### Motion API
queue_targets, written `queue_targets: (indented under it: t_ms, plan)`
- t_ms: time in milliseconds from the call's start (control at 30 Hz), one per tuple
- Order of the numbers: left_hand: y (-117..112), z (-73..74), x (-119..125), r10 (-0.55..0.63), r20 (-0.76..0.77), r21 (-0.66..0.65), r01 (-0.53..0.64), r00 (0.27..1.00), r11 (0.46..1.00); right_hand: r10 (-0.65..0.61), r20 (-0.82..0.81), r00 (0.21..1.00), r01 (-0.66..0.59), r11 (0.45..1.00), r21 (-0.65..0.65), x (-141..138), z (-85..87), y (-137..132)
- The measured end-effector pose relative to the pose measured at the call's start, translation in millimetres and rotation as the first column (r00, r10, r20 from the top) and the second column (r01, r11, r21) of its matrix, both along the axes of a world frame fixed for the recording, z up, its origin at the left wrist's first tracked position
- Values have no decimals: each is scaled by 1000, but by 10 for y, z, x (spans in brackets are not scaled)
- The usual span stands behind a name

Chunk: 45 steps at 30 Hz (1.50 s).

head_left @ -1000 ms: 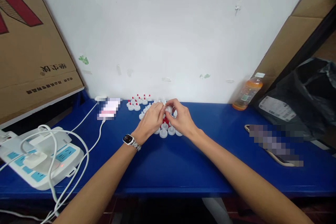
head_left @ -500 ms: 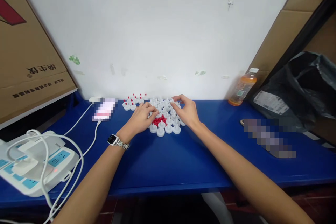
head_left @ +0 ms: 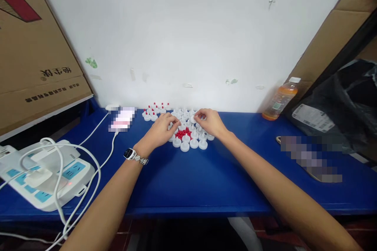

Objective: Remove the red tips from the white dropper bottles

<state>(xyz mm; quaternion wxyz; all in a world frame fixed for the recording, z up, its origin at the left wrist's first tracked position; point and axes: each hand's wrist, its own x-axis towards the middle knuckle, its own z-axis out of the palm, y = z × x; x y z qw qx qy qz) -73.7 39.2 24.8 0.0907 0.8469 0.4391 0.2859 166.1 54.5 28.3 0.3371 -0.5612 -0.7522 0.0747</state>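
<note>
White nozzle caps [head_left: 184, 147] stand in a group on the blue table, around a pile of small red tips [head_left: 183, 133]. My right hand [head_left: 210, 122] is closed at the group's far right side, its thumb and forefinger pinched on a white nozzle cap [head_left: 193, 119]. At the left side of the pile, my left hand [head_left: 161, 129] has its fingers curled and pressed together; whatever they hold is too small to name. Further left and back sits a cluster of white caps with red tips on top [head_left: 154, 117].
A power strip [head_left: 53, 180] with looping white cables lies at left, near a charging phone [head_left: 122, 119]. At right are a bottle of orange drink [head_left: 279, 100], a dark plastic bag [head_left: 330, 106] and another phone [head_left: 309, 160]. Cardboard boxes [head_left: 35, 55] flank the white wall.
The view has shifted, moving the scene slightly right. My right thumb and forefinger, apart before, have closed on a white nozzle cap. My left hand stays by the red pile.
</note>
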Motion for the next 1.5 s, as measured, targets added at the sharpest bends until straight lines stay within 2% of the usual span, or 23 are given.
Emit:
queue_targets:
  t_ms: [100, 200, 267, 433, 567, 800, 1033, 1200, 1500]
  plan:
    - [1, -40, 110, -17, -58, 34, 19, 998, 999, 11, 199, 980, -13, 1000, 5, -30, 75, 39]
    - [83, -1, 267, 13, -126, 103, 0, 992, 995, 34, 306, 952, -33, 999, -11, -56, 173, 59]
    - [184, 56, 401, 44, -168, 113, -25, 985, 993, 44, 318, 947, -37, 999, -26, -55, 219, 71]
    - [419, 144, 643, 36, -307, 35, -27, 951, 999, 51, 260, 964, -36, 998, -59, 14, 223, 113]
    - [469, 111, 595, 68, -285, 53, -55, 956, 997, 115, 209, 971, -100, 992, -82, 55, 184, 149]
    - [487, 56, 484, 94, -214, 55, -84, 972, 995, 155, 289, 945, -111, 980, -163, 21, 148, 231]
    - [495, 39, 496, 104, -245, 85, -86, 964, 993, 174, 413, 894, -90, 973, -214, -63, 262, 325]
    - [480, 25, 494, 114, -260, 108, -88, 959, 990, 195, 416, 888, -79, 957, -280, -100, 286, 410]
    - [469, 10, 491, 113, -250, 126, -83, 962, 989, 163, 341, 926, -121, 983, -141, -83, 206, 388]
